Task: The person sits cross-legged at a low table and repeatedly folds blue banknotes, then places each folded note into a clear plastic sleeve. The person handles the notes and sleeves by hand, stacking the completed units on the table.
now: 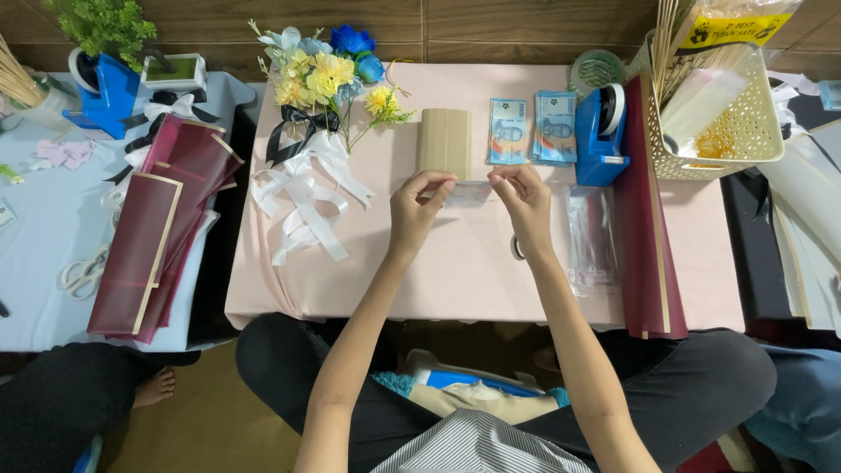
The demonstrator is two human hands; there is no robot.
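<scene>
Sitting cross-legged at a low table with a pink cloth, the person holds a small clear plastic sleeve stretched between both hands just above the cloth, the left hand pinching its left end between thumb and fingertips and the right hand pinching its right end the same way. Just beyond the hands lie a tan folded card and two stacks of blue banknotes, with a blue tape dispenser to the right and a bunch of artificial flowers with white ribbons to the left.
</scene>
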